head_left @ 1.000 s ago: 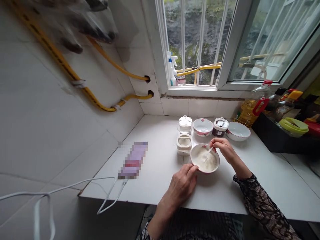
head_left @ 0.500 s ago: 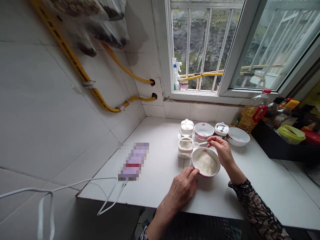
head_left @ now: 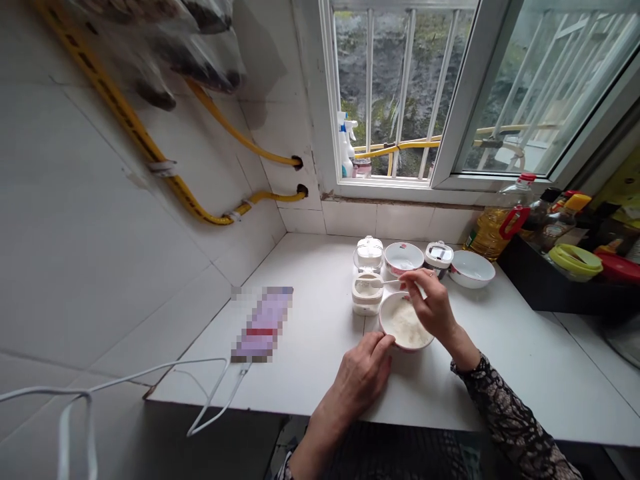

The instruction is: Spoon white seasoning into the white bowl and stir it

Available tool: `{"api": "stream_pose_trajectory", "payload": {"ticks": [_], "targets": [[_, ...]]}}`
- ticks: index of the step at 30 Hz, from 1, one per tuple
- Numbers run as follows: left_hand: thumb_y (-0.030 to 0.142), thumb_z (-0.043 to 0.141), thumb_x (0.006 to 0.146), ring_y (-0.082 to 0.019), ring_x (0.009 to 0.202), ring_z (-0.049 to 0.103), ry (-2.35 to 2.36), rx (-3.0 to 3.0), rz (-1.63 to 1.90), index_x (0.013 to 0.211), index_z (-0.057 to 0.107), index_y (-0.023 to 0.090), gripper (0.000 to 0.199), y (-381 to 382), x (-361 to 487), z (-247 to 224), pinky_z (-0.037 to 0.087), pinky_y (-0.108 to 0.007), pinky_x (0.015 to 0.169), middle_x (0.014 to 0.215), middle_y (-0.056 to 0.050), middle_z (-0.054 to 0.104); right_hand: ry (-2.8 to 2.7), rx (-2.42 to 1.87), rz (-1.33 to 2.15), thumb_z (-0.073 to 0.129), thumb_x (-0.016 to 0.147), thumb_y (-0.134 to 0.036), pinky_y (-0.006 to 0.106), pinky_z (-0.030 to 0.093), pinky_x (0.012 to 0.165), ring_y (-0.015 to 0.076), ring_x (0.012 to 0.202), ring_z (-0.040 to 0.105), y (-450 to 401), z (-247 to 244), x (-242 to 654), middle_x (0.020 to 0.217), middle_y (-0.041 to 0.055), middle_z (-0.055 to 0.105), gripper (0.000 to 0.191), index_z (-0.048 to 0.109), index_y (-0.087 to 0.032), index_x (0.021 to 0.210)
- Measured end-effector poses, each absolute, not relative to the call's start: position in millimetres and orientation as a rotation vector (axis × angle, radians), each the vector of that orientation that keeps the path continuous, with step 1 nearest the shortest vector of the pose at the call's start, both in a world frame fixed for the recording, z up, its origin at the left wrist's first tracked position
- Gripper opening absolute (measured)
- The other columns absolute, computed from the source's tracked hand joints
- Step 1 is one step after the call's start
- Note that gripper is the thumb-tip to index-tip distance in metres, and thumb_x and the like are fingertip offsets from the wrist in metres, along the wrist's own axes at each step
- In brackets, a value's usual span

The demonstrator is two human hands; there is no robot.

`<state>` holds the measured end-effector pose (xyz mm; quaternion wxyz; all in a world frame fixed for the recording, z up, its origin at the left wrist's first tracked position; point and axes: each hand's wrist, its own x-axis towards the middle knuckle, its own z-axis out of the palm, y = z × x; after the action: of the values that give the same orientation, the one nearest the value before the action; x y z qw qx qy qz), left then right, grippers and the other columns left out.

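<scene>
My right hand (head_left: 431,303) pinches the handle of a small white spoon (head_left: 390,283). The spoon's head is at the mouth of an open white-rimmed jar (head_left: 367,305); whether it touches the contents I cannot tell. Just in front of my right hand, and partly hidden by it, stands a bowl (head_left: 387,337) holding pale powder (head_left: 405,323). My left hand (head_left: 364,373) rests on the counter, its thumb and fingers closed on the bowl's near left rim.
Behind the jar stand a second white-lidded jar (head_left: 370,252), a flowered bowl (head_left: 404,257), a dark-banded jar (head_left: 439,257) and a white bowl (head_left: 473,270). An oil bottle (head_left: 495,230) and a black box (head_left: 530,283) are at right. A blurred purple object (head_left: 265,323) with a white cable lies left.
My right hand has moved left, carrying the spoon's head from beside the open jar to over its mouth. My left hand stays on the bowl's rim. The camera view has shifted slightly.
</scene>
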<state>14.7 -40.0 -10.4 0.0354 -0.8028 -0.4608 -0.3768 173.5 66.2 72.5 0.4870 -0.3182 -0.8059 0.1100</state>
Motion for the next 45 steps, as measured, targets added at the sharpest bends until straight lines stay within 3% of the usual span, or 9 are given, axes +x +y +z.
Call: {"api": "stream_pose_trajectory", "payload": {"ticks": [4, 10, 14, 18, 25, 45], "targets": [[0.006, 0.046, 0.085, -0.021, 0.089, 0.065, -1.419, -2.468, -1.151, 0.121, 0.047, 0.02, 0.038, -40.7, 14.4, -10.3, 0.058, -0.029, 0.069, 0.101, -0.008, 0.064, -1.939, -0.878, 0.429, 0.047, 0.089, -0.019, 0.035, 0.044, 0.074, 0.0215, 0.076, 0.058, 70.7, 77.3, 195.1, 0.072, 0.0031, 0.064, 0.015, 0.061, -0.021, 0.083], [0.007, 0.046, 0.085, -0.02, 0.089, 0.065, -1.415, -2.466, -1.141, 0.121, 0.048, 0.02, 0.038, -40.2, 13.5, -11.2, 0.057, -0.028, 0.069, 0.099, -0.007, 0.063, -2.358, -0.792, 0.275, 0.044, 0.086, -0.008, 0.036, 0.038, 0.081, 0.0189, 0.071, 0.056, 72.1, 65.2, 197.6, 0.073, 0.0044, 0.066, 0.021, 0.059, -0.019, 0.079], [0.007, 0.045, 0.087, -0.02, 0.089, 0.065, -1.402, -2.467, -1.15, 0.122, 0.047, 0.02, 0.037, -40.2, 13.1, -11.1, 0.057, -0.029, 0.071, 0.099, -0.007, 0.063, -2.485, -0.78, 0.381, 0.042, 0.086, -0.007, 0.035, 0.036, 0.082, 0.0157, 0.065, 0.054, 70.1, 57.7, 192.7, 0.07, 0.002, 0.066, 0.023, 0.059, -0.019, 0.077], [0.008, 0.045, 0.088, -0.02, 0.089, 0.065, -1.395, -2.463, -1.158, 0.123, 0.046, 0.02, 0.037, -40.3, 13.0, -11.8, 0.057, -0.028, 0.071, 0.1, -0.007, 0.063, -2.343, -0.915, 0.559, 0.043, 0.081, -0.009, 0.032, 0.038, 0.078, 0.0161, 0.068, 0.054, 72.4, 58.6, 196.7, 0.066, -0.0001, 0.064, 0.023, 0.06, -0.02, 0.072], [0.008, 0.045, 0.087, -0.02, 0.089, 0.065, -1.397, -2.476, -1.147, 0.125, 0.045, 0.021, 0.04, -40.2, 12.2, -13.3, 0.057, -0.028, 0.071, 0.1, -0.007, 0.063, -1.941, -1.085, 0.943, 0.044, 0.073, -0.017, 0.026, 0.038, 0.057, 0.0143, 0.055, 0.05, 81.3, 60.3, 204.3, 0.055, -0.0023, 0.055, 0.017, 0.06, -0.019, 0.066], [0.006, 0.046, 0.086, -0.02, 0.088, 0.064, -1.391, -2.466, -1.166, 0.122, 0.047, 0.019, 0.038, -40.7, 13.1, -11.5, 0.057, -0.027, 0.071, 0.1, -0.007, 0.062, -1.707, -1.221, 1.092, 0.046, 0.062, -0.025, 0.028, 0.036, 0.057, 0.0148, 0.053, 0.047, 87.9, 57.3, 206.3, 0.049, -0.0013, 0.052, 0.015, 0.06, -0.019, 0.058]]}}
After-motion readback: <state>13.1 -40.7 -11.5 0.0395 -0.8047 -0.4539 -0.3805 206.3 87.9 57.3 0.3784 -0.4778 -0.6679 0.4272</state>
